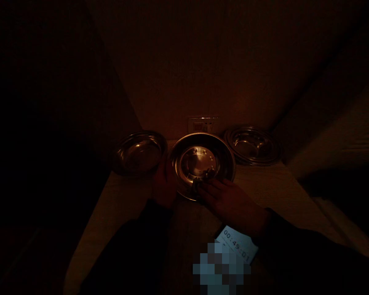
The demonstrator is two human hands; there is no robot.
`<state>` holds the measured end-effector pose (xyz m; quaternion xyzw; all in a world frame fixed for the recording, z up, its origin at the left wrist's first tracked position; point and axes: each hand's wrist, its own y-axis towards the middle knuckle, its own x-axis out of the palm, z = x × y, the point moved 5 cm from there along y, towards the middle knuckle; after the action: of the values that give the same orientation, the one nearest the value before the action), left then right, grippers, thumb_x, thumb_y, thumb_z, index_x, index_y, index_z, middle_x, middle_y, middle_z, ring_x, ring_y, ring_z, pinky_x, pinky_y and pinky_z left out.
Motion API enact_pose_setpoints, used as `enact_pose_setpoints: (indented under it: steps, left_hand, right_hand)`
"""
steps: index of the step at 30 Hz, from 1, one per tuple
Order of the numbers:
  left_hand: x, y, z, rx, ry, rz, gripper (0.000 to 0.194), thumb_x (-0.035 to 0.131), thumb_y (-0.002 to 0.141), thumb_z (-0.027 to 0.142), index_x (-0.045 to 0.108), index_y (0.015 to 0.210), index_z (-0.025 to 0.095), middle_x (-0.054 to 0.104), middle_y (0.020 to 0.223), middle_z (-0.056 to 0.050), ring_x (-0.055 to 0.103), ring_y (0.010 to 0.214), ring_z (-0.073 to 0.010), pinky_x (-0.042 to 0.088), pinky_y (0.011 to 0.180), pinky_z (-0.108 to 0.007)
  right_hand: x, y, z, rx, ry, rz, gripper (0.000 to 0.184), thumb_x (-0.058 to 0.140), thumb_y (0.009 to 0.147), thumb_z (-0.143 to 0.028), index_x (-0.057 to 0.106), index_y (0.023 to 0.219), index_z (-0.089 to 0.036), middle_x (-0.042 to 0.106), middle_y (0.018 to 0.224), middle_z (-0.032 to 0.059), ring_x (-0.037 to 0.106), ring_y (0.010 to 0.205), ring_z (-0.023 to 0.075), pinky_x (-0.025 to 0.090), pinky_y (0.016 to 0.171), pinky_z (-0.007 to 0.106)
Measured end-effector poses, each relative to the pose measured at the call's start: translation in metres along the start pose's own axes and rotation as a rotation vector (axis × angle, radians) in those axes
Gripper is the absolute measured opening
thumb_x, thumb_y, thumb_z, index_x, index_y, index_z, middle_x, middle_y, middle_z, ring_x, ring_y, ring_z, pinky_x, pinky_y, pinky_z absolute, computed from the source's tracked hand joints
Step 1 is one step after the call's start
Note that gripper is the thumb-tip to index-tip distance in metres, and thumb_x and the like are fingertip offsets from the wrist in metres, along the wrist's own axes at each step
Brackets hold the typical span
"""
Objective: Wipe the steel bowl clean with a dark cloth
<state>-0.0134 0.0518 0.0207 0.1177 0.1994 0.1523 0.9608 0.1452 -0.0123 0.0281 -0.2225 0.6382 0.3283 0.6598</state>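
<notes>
A round shiny metal bowl (199,159) sits in the middle of the small table, tilted a little toward me. My left hand (165,184) grips its left rim, thumb side up against the wall. Over the front rim lies my right hand (230,200), its fingers reaching into the bowl. Under those fingertips is a small dark bunched thing (197,184) that looks like a cloth; the dim light hides its detail. My right fingers press it against the inside of the bowl.
Another metal bowl (140,153) stands at the back left. Stacked metal dishes (252,145) are at the back right. A lit phone (236,243) showing a timer lies near my right forearm. A wall socket (203,124) is behind the bowl, above the wooden table (264,192).
</notes>
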Motion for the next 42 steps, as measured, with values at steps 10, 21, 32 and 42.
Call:
enact_pose_setpoints:
  steps: [10,21,32,42]
  left_hand:
    - [0.001,-0.008,-0.003,-0.147,-0.091,-0.014,0.046,0.031,0.092,0.041,0.062,0.111,0.012,0.066,0.115,-0.013,0.06,0.108,-0.0239,0.044,0.095,-0.037]
    - [0.013,-0.017,-0.002,-0.093,-0.004,-0.06,0.047,0.039,0.09,0.038,0.05,0.128,0.013,0.056,0.13,-0.013,0.053,0.12,-0.0226,0.041,0.101,-0.034]
    - [0.004,-0.01,-0.007,-0.019,0.036,-0.002,0.044,0.039,0.09,0.034,0.056,0.124,0.012,0.059,0.127,-0.014,0.055,0.118,-0.0241,0.042,0.101,-0.038]
    - [0.005,-0.011,0.001,0.04,0.019,-0.011,0.046,0.035,0.093,0.037,0.055,0.126,0.013,0.06,0.126,-0.013,0.055,0.118,-0.0211,0.044,0.099,-0.032]
  right_hand:
    - [0.006,0.016,-0.011,0.065,0.088,0.103,0.041,0.055,0.087,-0.015,0.048,0.127,-0.009,0.063,0.114,0.0137,0.058,0.099,0.0256,0.05,0.083,0.04]
    - [0.004,0.031,-0.014,0.183,0.163,0.208,0.041,0.053,0.087,-0.017,0.048,0.126,-0.006,0.063,0.114,0.0166,0.06,0.098,0.0253,0.051,0.086,0.039]
    - [0.003,0.03,-0.016,0.101,0.146,0.099,0.044,0.048,0.09,-0.014,0.042,0.133,-0.01,0.057,0.126,0.0158,0.054,0.112,0.0249,0.048,0.089,0.041]
    - [-0.001,-0.008,-0.002,0.063,-0.084,0.028,0.038,0.052,0.084,-0.008,0.053,0.122,-0.009,0.062,0.116,0.0158,0.056,0.106,0.029,0.046,0.085,0.045]
